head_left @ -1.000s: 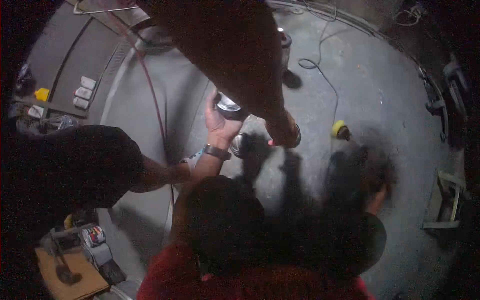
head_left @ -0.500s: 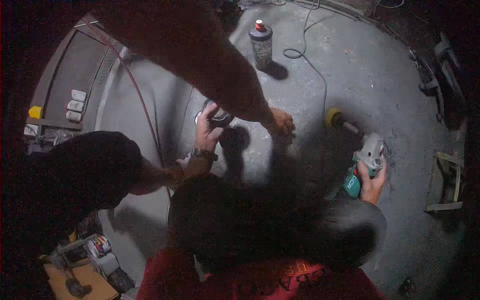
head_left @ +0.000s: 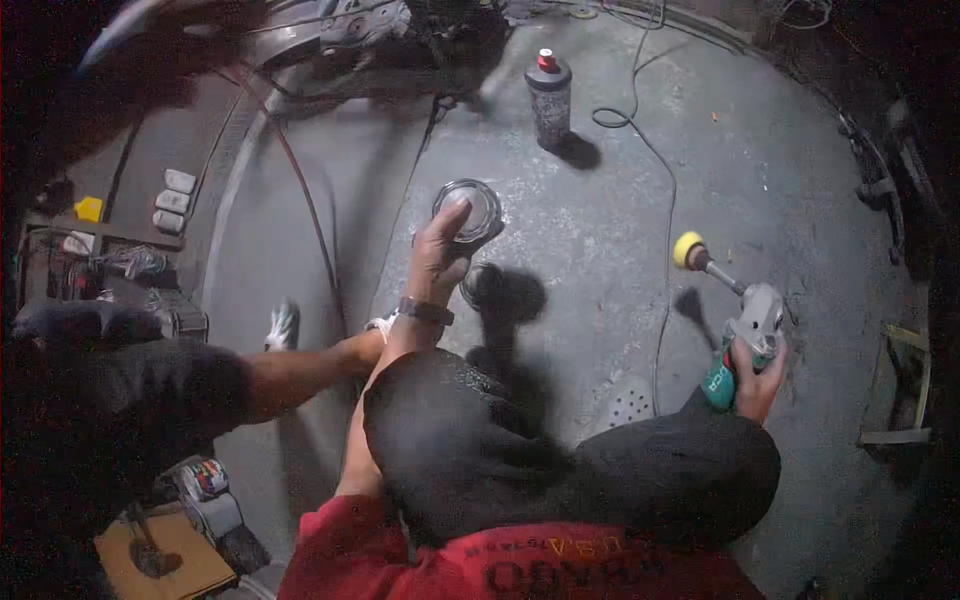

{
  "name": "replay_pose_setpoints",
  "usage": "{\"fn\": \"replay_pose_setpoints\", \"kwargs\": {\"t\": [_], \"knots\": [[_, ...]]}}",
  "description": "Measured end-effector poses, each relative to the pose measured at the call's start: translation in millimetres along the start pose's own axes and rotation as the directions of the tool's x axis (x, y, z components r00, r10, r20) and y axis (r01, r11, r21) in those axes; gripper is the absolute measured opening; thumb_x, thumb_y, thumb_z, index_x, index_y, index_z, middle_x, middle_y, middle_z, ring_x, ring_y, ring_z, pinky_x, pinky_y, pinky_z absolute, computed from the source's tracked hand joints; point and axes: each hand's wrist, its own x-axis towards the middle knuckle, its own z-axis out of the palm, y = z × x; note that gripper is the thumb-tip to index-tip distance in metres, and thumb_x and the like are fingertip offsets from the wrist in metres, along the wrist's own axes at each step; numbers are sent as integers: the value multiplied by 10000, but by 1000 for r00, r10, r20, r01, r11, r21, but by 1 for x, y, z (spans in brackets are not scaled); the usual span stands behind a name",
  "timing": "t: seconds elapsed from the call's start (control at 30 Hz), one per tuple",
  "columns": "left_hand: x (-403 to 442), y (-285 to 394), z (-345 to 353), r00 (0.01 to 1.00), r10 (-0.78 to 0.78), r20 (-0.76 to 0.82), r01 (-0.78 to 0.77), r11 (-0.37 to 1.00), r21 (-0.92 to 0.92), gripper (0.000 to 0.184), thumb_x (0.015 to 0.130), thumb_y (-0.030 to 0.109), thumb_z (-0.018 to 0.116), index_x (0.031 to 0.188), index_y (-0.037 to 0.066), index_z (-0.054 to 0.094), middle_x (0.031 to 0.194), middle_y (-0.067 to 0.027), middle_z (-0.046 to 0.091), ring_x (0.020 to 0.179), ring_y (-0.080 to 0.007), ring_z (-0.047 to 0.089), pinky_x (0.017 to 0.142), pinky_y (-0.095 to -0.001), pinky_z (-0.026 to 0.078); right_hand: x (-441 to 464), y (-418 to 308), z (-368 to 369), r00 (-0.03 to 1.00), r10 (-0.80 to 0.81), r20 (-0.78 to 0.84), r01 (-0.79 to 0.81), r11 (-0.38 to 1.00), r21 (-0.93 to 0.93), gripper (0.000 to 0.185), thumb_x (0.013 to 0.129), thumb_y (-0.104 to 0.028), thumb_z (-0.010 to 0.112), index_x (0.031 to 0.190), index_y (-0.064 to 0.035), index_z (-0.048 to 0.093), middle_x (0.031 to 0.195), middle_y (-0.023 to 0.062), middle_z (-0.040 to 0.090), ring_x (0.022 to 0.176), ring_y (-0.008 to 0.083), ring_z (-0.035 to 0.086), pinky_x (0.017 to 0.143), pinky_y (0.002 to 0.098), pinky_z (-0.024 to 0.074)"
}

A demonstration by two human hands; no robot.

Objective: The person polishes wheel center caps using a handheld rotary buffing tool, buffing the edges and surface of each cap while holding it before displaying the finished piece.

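My left hand (head_left: 440,245), with a dark band at the wrist, grips a round, shiny, metal-rimmed piece (head_left: 478,205), thumb on its face. Its exact kind I cannot make out. Below it, partly shadowed, another round rimmed thing (head_left: 482,286) shows near the floor. At the right, my right hand (head_left: 760,378) is wrapped around a green and grey power polisher (head_left: 762,310). From its head a metal shaft runs out to a small yellow polishing pad (head_left: 690,250), which is apart from the round piece.
A spray bottle (head_left: 551,105) with a red and white top stands on the grey floor. A thin cable (head_left: 668,200) and a red hose (head_left: 305,190) cross it. A co-worker's forearm (head_left: 300,380) reaches in from the left. A perforated shoe (head_left: 628,400) is near my knees.
The co-worker's dark sleeve and hand, which crossed above my left hand, have withdrawn to the upper left. The scene is brighter, and the round piece shows fully. Both my hands keep their holds.
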Motion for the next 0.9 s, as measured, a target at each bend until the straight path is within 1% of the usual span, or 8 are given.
{"fn": "replay_pose_setpoints", "kwargs": {"t": [0.07,0.13,0.2,0.27,0.47,0.57,0.77,0.9], "knots": [[0,1,2,1000,8,27,-7,1000,-17,332,895,103,738,1195,14,626,1142,-134,706,1066,-303,692,1017,-584,540,-5,-6,5,999,9,-47,-9,1000,-10,783,832,-216,836,1463,15,434,1349,169,553,1232,262,549,1085,385,394],[4,1,0,999,5,41,-5,1000,-8,291,893,89,735,1161,19,643,1123,-117,714,1041,-285,703,1018,-551,548,0,12,-3,1000,25,-2,-24,998,58,775,837,-210,832,1463,14,434,1365,164,542,1249,261,535,1091,383,386],[-2,5,5,999,33,28,-34,998,45,188,882,45,728,1061,26,676,996,-78,722,916,-229,710,964,-430,569,4,19,-5,1000,6,14,-7,998,62,768,841,-210,830,1462,13,436,1371,160,538,1256,262,529,1095,385,381],[3,7,0,986,70,152,-93,984,150,368,850,5,732,1203,12,629,1067,-86,692,958,-215,691,954,-401,567,5,18,-4,999,-42,1,42,999,-5,762,844,-214,829,1458,12,438,1366,158,542,1255,265,532,1097,390,378],[-18,18,42,943,115,313,-195,952,238,804,795,-28,740,1511,48,385,1323,-127,580,1168,-233,625,987,-383,548,2,6,1,1000,-6,12,6,1000,-11,742,842,-211,827,1439,18,449,1354,163,545,1259,270,532,1092,399,380],[-22,20,50,947,124,295,-203,946,253,798,739,-43,792,1460,5,454,1264,-107,623,1163,-228,628,964,-361,559,7,21,-4,999,-29,41,30,999,-22,735,840,-206,824,1432,22,454,1341,166,553,1252,272,538,1089,401,382],[-22,18,49,948,170,269,-257,908,330,723,760,-27,805,1416,-16,502,1274,-118,643,1149,-223,647,1001,-359,541,7,16,-2,998,-48,50,51,997,-66,738,843,-210,820,1438,21,450,1325,161,570,1238,273,547,1085,403,386],[-22,18,49,964,160,213,-224,919,323,628,810,19,799,1383,-10,543,1212,-104,674,1100,-203,668,988,-343,544,2,6,3,998,-4,58,3,1000,23,752,855,-219,813,1457,19,431,1338,157,565,1234,272,546,1084,399,387]]}}
